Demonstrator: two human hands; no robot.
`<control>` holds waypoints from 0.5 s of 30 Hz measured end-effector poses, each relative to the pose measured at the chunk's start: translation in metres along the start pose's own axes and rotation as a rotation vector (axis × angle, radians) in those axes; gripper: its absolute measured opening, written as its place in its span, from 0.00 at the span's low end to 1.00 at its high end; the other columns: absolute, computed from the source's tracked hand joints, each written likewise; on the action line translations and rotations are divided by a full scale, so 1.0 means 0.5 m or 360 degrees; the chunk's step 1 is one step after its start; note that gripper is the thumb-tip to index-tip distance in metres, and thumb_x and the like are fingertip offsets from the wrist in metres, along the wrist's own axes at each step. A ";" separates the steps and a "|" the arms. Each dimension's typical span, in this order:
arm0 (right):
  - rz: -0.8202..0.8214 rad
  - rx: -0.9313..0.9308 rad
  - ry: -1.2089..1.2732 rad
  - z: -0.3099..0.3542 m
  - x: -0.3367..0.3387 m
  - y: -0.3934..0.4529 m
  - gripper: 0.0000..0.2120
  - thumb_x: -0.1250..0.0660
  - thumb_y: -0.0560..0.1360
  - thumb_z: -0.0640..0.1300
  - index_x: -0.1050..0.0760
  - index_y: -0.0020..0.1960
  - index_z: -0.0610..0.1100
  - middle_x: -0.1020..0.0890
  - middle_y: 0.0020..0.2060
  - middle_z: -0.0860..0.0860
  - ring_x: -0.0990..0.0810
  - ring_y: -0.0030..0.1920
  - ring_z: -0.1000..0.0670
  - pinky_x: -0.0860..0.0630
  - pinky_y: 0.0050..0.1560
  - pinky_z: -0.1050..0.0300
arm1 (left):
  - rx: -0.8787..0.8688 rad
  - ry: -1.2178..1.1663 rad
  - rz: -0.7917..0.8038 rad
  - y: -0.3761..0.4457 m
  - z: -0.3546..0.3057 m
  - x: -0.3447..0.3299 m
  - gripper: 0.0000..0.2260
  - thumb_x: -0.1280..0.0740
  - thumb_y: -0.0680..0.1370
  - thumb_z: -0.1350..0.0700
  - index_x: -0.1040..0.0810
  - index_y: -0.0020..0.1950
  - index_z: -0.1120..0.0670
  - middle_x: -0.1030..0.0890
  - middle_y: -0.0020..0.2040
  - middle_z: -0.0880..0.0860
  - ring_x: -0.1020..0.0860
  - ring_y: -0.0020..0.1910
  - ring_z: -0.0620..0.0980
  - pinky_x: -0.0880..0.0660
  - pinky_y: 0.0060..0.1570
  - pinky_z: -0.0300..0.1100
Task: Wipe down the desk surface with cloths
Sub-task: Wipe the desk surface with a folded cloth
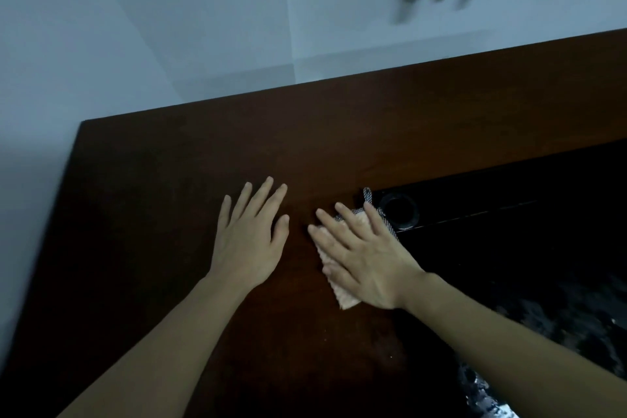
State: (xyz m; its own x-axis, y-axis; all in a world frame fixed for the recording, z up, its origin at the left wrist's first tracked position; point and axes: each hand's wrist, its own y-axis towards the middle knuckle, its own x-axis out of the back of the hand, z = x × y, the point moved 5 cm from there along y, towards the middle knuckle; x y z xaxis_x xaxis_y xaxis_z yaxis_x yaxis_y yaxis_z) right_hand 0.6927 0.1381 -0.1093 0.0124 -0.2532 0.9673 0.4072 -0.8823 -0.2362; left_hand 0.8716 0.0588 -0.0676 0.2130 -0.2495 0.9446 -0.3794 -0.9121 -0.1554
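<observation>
Right now I have the right hand (366, 258) pressed flat on the cloth (342, 295), its fingers (346, 217) straight and slightly spread, so nothing is pinched; the cloth is held only by downward pressure. It lies on the dark wooden table (169, 197), about midway between the far and near edges, just beside the corner of a black raised panel (509, 214) with a round ring (398, 210) set into it. The left hand (251, 234) rests flat on bare wood just left of the cloth, fingers spread, holding nothing. My worry is the panel: a patterned corner of the cloth already pokes out by the ring, and a stroke toward the right edge could, I judge, snag it there or bunch it against the step. With no grip on it, a fast sweep may let the cloth slide out from under my palm. Blur suggests the view is moving, so I may misjudge the left edge and push the cloth off.
</observation>
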 end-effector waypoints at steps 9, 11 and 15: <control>-0.0052 -0.0299 -0.0054 -0.082 -0.034 -0.156 0.30 0.56 0.86 0.62 0.49 0.83 0.50 0.45 0.82 0.48 0.47 0.81 0.40 0.50 0.74 0.35 | -0.0078 -0.0072 0.0069 0.019 -0.091 -0.047 0.24 0.50 0.86 0.43 0.50 0.82 0.41 0.52 0.83 0.43 0.57 0.82 0.48 0.60 0.79 0.54; -0.0043 -0.0381 -0.0062 -0.111 -0.040 -0.184 0.30 0.56 0.86 0.62 0.50 0.84 0.50 0.45 0.82 0.48 0.47 0.81 0.40 0.49 0.75 0.35 | -0.0087 -0.0089 0.0086 0.021 -0.106 -0.057 0.25 0.50 0.86 0.43 0.50 0.82 0.41 0.52 0.83 0.43 0.57 0.82 0.48 0.61 0.79 0.54; 0.0012 -0.0499 -0.0034 -0.171 -0.043 -0.211 0.30 0.59 0.86 0.62 0.55 0.84 0.51 0.49 0.83 0.49 0.51 0.82 0.41 0.51 0.76 0.36 | -0.0072 -0.0083 0.0084 0.029 -0.141 -0.079 0.25 0.51 0.85 0.43 0.51 0.83 0.41 0.53 0.83 0.43 0.58 0.82 0.48 0.61 0.80 0.55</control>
State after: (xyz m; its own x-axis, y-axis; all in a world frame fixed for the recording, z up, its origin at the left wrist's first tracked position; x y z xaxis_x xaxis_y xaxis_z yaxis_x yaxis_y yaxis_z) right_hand 0.5716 0.2026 -0.1133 0.0352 -0.2546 0.9664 0.1055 -0.9607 -0.2569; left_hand 0.7939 0.0782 -0.0870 0.2378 -0.3144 0.9190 -0.4316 -0.8818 -0.1900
